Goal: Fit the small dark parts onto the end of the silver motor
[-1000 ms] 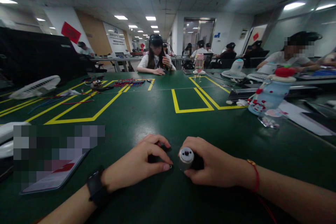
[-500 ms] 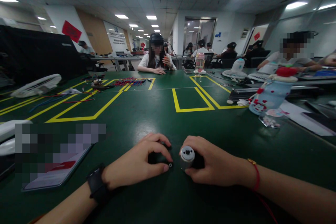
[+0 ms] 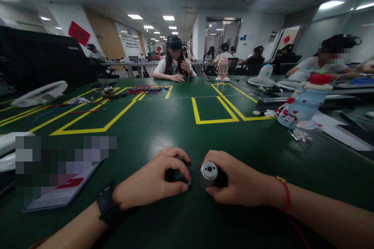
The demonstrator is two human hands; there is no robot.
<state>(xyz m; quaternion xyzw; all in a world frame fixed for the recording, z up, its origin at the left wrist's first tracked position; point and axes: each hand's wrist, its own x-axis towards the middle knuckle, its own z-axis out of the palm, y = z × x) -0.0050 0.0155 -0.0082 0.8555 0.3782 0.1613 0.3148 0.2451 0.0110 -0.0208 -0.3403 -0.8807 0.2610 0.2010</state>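
Note:
In the head view my right hand [image 3: 230,179] is wrapped around a small silver cylindrical motor [image 3: 209,175]. The motor stands nearly upright, its round end face with dark holes turned up toward me. To the left of it, my left hand [image 3: 163,173] curls over the green table, thumb and index finger almost meeting. A tiny metal ring [image 3: 189,183], perhaps a nut, sits between those two fingertips. A small gap separates the ring from the motor. The undersides of both hands' fingers are partly hidden.
A tablet-like device [image 3: 62,198] lies at the left on the green table [image 3: 163,225]. Yellow tape [image 3: 216,121] marks areas farther off. Wires [image 3: 146,90] lie at the back left. At the right stand a blue bottle [image 3: 304,105] and small fans [image 3: 261,76]. A person [image 3: 173,60] sits opposite.
My hands hold nearly the same pose. The motor's top has tilted or shifted very slightly to the right. The person at the far right has turned their head a little.

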